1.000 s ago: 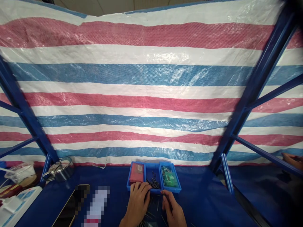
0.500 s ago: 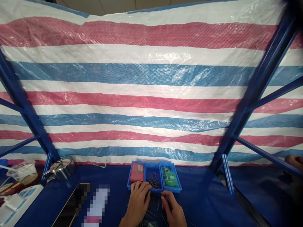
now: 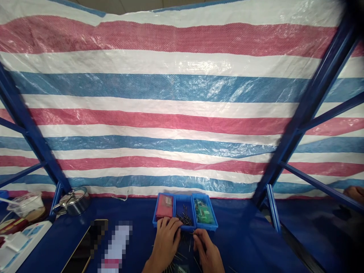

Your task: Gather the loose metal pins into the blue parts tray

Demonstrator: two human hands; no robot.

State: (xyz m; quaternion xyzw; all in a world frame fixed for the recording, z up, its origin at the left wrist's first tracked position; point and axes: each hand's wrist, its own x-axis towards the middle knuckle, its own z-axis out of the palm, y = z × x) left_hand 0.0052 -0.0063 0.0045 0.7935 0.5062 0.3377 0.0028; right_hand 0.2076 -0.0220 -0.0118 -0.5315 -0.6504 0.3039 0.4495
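Three joined blue bins [image 3: 205,228] stand in front of me on the blue tabletop. The left bin holds red packets [image 3: 164,206], the middle one thin dark metal rods [image 3: 184,216], and the right one green packets [image 3: 204,212]. At the front of the left and middle bins lies my left hand [image 3: 165,244], its fingers bent forward and its thumb apart from them. My right hand [image 3: 209,252] pinches a small, thin dark rod [image 3: 194,232] just before the right bin. More dark rods [image 3: 179,257] lie loose between and below my hands, partly hidden by them.
A phone [image 3: 82,248] and a blurred-out pale item [image 3: 116,246] lie left. Beyond them are a power strip [image 3: 28,242], a lidded metal pot [image 3: 74,201] and a plastic bowl [image 3: 27,204]. Blue posts [image 3: 295,110] flank a striped sheet [image 3: 170,125]. Another person's hand [image 3: 354,194] shows far right.
Both hands stay in almost the same place. My right fingers have shifted very slightly around the small rod, and the view has tilted a little.
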